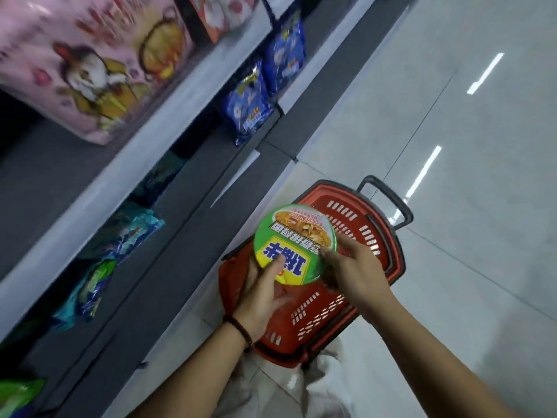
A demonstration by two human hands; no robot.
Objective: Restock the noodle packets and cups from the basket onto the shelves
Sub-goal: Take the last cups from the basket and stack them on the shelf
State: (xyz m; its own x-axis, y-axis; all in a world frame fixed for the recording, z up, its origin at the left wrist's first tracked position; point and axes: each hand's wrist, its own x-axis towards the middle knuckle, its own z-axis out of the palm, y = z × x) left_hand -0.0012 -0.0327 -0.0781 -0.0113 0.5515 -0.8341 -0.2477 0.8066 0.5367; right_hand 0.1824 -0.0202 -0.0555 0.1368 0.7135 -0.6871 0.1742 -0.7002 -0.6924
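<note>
Noodle cup (294, 244): round, green lid facing up, blue lettering on a yellow panel, noodle photo on the far half. Held in the air over the near-left part of the basket (324, 312), not resting in it.

Left hand (262, 294): gripping the cup's near-left edge, thumb pressed flat on the lid's lettering, fingers curled round the side below. Dark bead bracelet (241, 330) on that wrist.

Right hand (355, 267): clasping the cup's right rim, fingers bent down over the edge; fingertips blurred.

Basket: red plastic, slotted walls, standing on the floor (467, 176) below the hands. Black handle (388, 200) at its far end. Contents mostly hidden behind cup and hands, cannot tell.

Shelves (144, 158) along the left, pale front edges, dark boards. Blue packets (250, 107) upright in a row on a far shelf level. Large pink bag (84, 64) with cartoon print on the upper level, blurred. Teal packets (126, 233) on the lower level, near left. Green packet (18, 393) at the near-left corner, partly cut off.

Floor: pale glossy tiles, streaks of light reflected on the right. Pale trousers (325, 387) just visible beneath the forearms.
</note>
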